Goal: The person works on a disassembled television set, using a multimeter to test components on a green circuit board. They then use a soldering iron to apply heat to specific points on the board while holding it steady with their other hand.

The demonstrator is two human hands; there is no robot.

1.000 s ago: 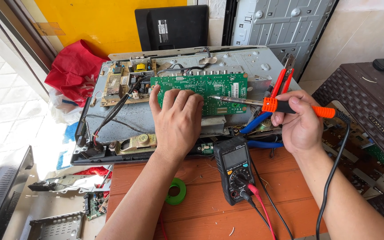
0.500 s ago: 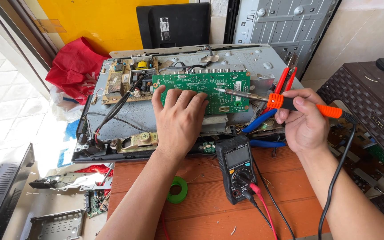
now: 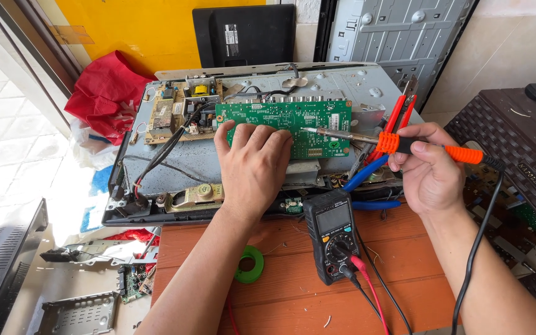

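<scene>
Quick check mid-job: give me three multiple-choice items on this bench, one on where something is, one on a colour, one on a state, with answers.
1. Where is the multimeter?
A. on the wooden table, near the board
B. on the wicker stand
C. on the floor

2. What colour is the soldering iron handle?
A. blue
B. orange
C. white

3. What is the left hand doing?
A. gripping pliers
B. lying flat on the green circuit board
C. hanging free

Answers: A, it stands on the red-brown tabletop; B, orange grip in the right hand; B, palm down, fingers spread on the board.
</scene>
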